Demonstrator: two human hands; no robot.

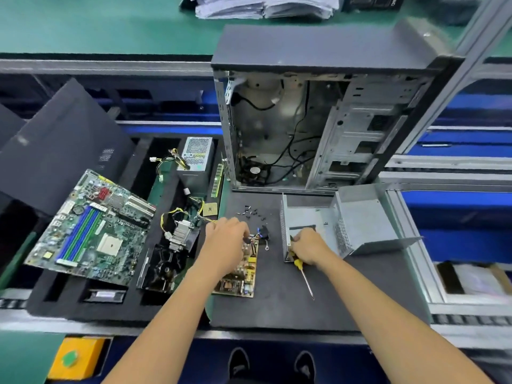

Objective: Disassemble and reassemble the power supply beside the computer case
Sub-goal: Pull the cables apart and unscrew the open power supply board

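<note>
The power supply lies in parts on the dark mat. Its circuit board sits at the mat's left, and my left hand grips the wires and parts at the board's far end. To the right stands the empty grey metal housing, with its cover leaning beside it. My right hand rests at the housing's near edge and holds a yellow-handled screwdriver, shaft pointing toward me. Several small black screws lie loose on the mat behind my left hand.
The open computer case stands behind the mat. A foam tray on the left holds a motherboard, a heatsink with fan, a second power supply, a RAM stick and a CPU. A dark side panel leans at far left.
</note>
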